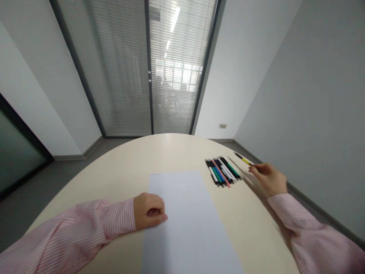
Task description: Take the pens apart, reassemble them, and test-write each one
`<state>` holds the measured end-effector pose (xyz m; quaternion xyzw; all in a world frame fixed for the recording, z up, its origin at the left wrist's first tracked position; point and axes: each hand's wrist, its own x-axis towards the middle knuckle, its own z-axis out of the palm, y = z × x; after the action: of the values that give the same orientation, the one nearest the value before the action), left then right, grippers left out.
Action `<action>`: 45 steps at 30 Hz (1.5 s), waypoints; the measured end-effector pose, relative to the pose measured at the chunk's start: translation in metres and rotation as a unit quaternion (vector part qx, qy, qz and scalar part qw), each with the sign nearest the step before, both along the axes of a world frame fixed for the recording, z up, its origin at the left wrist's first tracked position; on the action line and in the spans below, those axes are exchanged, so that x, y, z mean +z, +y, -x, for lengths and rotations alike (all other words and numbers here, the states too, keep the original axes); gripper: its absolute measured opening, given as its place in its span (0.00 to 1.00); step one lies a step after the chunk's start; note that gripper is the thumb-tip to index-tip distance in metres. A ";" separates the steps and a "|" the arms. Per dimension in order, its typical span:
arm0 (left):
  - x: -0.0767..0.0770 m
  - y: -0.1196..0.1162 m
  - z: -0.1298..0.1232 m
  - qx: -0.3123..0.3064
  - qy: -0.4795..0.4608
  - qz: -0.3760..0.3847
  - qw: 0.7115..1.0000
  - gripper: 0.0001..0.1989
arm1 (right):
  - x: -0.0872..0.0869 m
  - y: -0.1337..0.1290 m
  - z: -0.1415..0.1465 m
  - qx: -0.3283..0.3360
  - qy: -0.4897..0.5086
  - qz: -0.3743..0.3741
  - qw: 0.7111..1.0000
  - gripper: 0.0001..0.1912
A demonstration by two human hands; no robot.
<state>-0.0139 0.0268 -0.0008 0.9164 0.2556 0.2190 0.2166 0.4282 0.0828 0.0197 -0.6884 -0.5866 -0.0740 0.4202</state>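
My right hand [266, 178] is raised over the right side of the table, its fingers pinching one end of a thin yellow and black pen [244, 160]. The pen's black far end points away to the upper left. Just left of that hand, several pens [223, 172] lie side by side in a row, in black, white, green, blue and pink. My left hand [150, 210] rests as a loosely curled fist on the left edge of a white sheet of paper [188, 220]. Nothing shows inside its fingers. The sheet's near end runs out of view.
A cream table [128, 163] with a rounded far edge carries all of this. Beyond it stands a glass partition with blinds [125, 68]. A grey wall [322, 95] rises close on the right, with a wall socket [222, 126] low at the back.
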 end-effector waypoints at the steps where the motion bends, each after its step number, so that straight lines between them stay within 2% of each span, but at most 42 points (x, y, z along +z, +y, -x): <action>1: 0.001 0.000 0.000 0.001 0.000 0.000 1.000 0.15 | -0.005 0.002 0.002 0.001 -0.017 0.020 1.000 0.10; 6: 0.001 -0.001 -0.001 -0.002 0.000 0.001 1.000 0.15 | -0.020 0.014 0.008 0.038 -0.051 0.095 0.993 0.13; 9: 0.001 -0.001 -0.001 -0.001 0.001 -0.001 1.000 0.15 | -0.023 0.017 0.004 0.058 -0.060 0.109 0.991 0.16; 16: 0.003 -0.001 -0.001 -0.004 -0.003 0.008 1.000 0.15 | -0.026 0.014 0.001 0.114 -0.079 0.108 0.984 0.18; 20: 0.003 -0.001 -0.001 -0.001 -0.004 0.000 1.000 0.16 | -0.026 0.013 0.005 0.121 -0.083 0.091 0.985 0.17; 23: 0.002 0.000 0.000 0.001 -0.008 -0.021 1.000 0.16 | -0.018 0.009 0.012 0.112 -0.089 0.054 0.988 0.17; 25: 0.003 -0.001 0.000 0.003 -0.014 -0.042 0.999 0.15 | -0.007 0.004 0.023 0.114 -0.100 0.004 0.988 0.16; 27: 0.007 -0.003 -0.001 0.008 -0.023 -0.082 0.996 0.14 | 0.006 -0.005 0.041 0.156 -0.123 -0.063 0.978 0.15; 30: 0.016 -0.013 -0.008 0.026 -0.011 -0.201 0.979 0.12 | 0.021 -0.025 0.081 0.268 -0.149 -0.063 0.950 0.11; 31: 0.019 -0.018 -0.012 0.036 0.003 -0.240 0.970 0.11 | 0.023 -0.033 0.096 0.337 -0.162 -0.046 0.926 0.12; 33: 0.023 -0.031 -0.022 0.065 0.024 -0.266 0.962 0.11 | 0.024 -0.049 0.126 0.410 -0.185 -0.024 0.893 0.13; 37: 0.022 -0.054 -0.040 0.096 0.032 -0.204 0.974 0.12 | 0.018 -0.078 0.171 0.531 -0.220 0.066 0.815 0.16; 38: 0.021 -0.056 -0.043 0.100 0.042 -0.188 0.976 0.13 | 0.017 -0.083 0.176 0.545 -0.220 0.084 0.804 0.16; 40: 0.020 -0.055 -0.047 0.113 0.072 -0.164 0.977 0.16 | 0.015 -0.087 0.183 0.546 -0.212 0.111 0.803 0.18; 45: 0.020 -0.039 -0.053 0.138 0.126 -0.161 0.969 0.18 | 0.012 -0.084 0.184 0.491 -0.209 0.152 0.832 0.22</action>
<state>0.0388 -0.0120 0.0190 0.9153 0.3659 0.1682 -0.0004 0.2445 -0.0013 0.0318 -0.3331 -0.9251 0.0904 0.1584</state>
